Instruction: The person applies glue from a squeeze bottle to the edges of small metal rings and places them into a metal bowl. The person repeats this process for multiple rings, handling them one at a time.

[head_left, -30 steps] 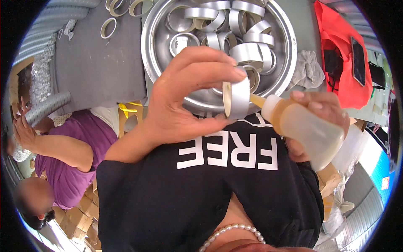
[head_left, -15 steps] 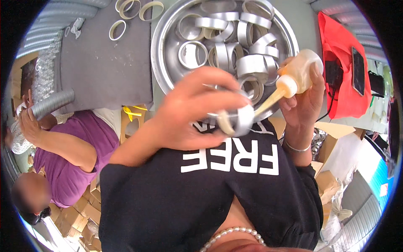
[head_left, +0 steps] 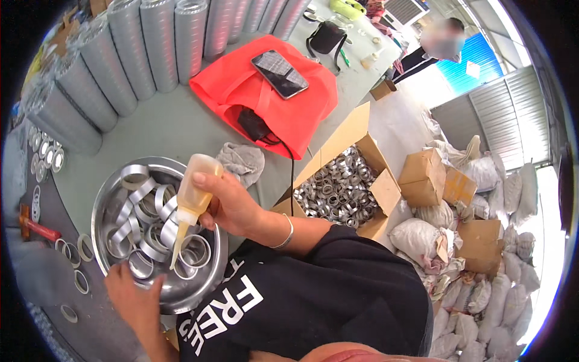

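My right hand (head_left: 234, 208) grips a translucent squeeze bottle of amber liquid (head_left: 192, 194). It is tipped nozzle-down over a round metal bowl (head_left: 202, 294) that holds several shiny metal rings (head_left: 145, 208). The nozzle tip hangs just above a ring (head_left: 194, 250) near the bowl's front. My left hand (head_left: 134, 297) rests at the bowl's near-left rim with fingers spread, its fingertips beside the rings and nothing visibly in it.
A grey cloth (head_left: 241, 161) lies beside the bowl. Behind it is a red bag (head_left: 241, 90) with a phone (head_left: 280, 73) on it. Ribbed metal ducts (head_left: 151, 45) line the table's far side. An open cardboard box of rings (head_left: 339, 188) stands to the right, and sacks (head_left: 476, 301) lie beyond it.
The view has swung right. My left hand has dropped from in front of my chest to the bowl's rim, and the ring it held is gone. The bottle now points down over the bowl.
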A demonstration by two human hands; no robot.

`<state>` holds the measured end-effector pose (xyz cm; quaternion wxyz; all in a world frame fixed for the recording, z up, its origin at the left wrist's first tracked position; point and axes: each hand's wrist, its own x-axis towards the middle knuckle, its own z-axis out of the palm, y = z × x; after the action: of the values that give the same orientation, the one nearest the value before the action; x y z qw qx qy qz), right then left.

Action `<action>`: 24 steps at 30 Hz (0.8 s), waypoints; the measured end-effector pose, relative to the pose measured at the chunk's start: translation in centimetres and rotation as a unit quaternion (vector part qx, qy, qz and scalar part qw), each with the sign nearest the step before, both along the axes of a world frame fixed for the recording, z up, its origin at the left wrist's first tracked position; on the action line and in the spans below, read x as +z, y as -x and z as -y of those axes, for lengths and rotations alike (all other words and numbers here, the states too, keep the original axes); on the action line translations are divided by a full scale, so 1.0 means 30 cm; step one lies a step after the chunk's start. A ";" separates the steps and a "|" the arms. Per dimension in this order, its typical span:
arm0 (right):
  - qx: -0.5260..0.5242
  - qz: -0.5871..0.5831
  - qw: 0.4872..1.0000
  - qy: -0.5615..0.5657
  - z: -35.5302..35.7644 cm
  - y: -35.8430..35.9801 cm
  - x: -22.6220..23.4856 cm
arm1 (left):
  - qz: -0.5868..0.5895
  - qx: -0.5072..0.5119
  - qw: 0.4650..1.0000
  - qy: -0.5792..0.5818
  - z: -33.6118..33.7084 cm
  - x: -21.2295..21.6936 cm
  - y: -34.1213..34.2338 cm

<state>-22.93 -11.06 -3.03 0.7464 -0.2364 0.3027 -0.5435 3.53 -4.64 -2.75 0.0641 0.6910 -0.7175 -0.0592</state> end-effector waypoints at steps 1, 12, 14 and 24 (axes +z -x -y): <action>0.000 -0.001 1.000 0.004 -0.006 0.003 0.004 | -0.002 0.002 1.000 -0.012 0.013 0.001 0.031; -0.010 -0.001 1.000 0.008 -0.027 0.000 0.014 | -0.054 -0.031 0.996 -0.070 0.010 -0.006 0.045; -0.002 0.008 1.000 0.009 -0.025 -0.002 0.001 | -0.057 -0.025 0.993 -0.097 0.012 0.005 0.036; 0.005 0.002 1.000 0.015 -0.025 0.003 0.007 | -0.074 -0.090 0.986 -0.120 0.023 0.033 0.004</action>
<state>-23.03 -10.32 -2.83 0.7457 -0.2485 0.2919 -0.5449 3.41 -5.32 -1.75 0.0282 0.6202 -0.7577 -0.2010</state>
